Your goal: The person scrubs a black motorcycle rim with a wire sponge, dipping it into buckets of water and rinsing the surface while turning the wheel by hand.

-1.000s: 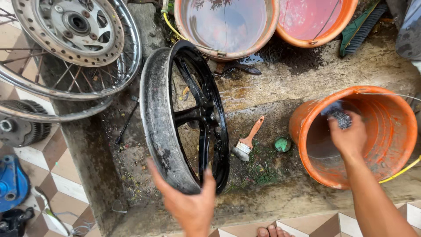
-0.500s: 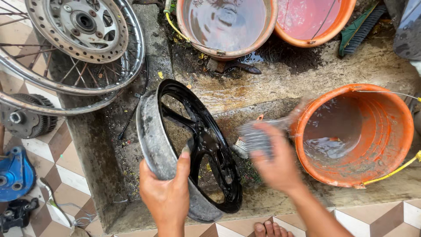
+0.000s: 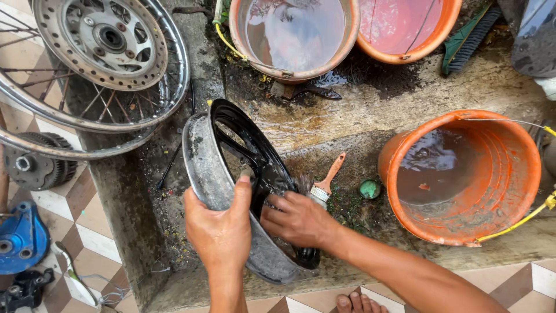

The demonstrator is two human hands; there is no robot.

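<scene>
The left hand (image 3: 223, 229) grasps the black cast wheel rim (image 3: 217, 168) by its outer band, thumb up over the edge and fingers wrapped behind, holding the rim on edge and tilted on the wet concrete floor (image 3: 324, 122). The right hand (image 3: 295, 217) is inside the rim's open face, fingers curled and pressed against the inner surface; whether it holds anything there cannot be told. The rim's outer band is grey with grime, its spokes glossy black. Just beyond the right hand, a paintbrush (image 3: 325, 179) with an orange handle lies on the floor, bristles toward the rim. Close to the brush, further to the right, sits a small green round object (image 3: 369, 189). To the right of the right hand an orange bucket (image 3: 509, 191) leans on its side, dirty water pooled within. Farther ahead of both hands stand a tan basin (image 3: 243, 35) of murky water and an orange basin (image 3: 417, 49) holding reddish water. Ahead and left of the left hand a spoked wheel (image 3: 98, 64) with a metal hub lies flat; left of that hand a blue part (image 3: 20, 237) rests on the tiled floor. Bare toes (image 3: 359, 302) show below the right forearm.
</scene>
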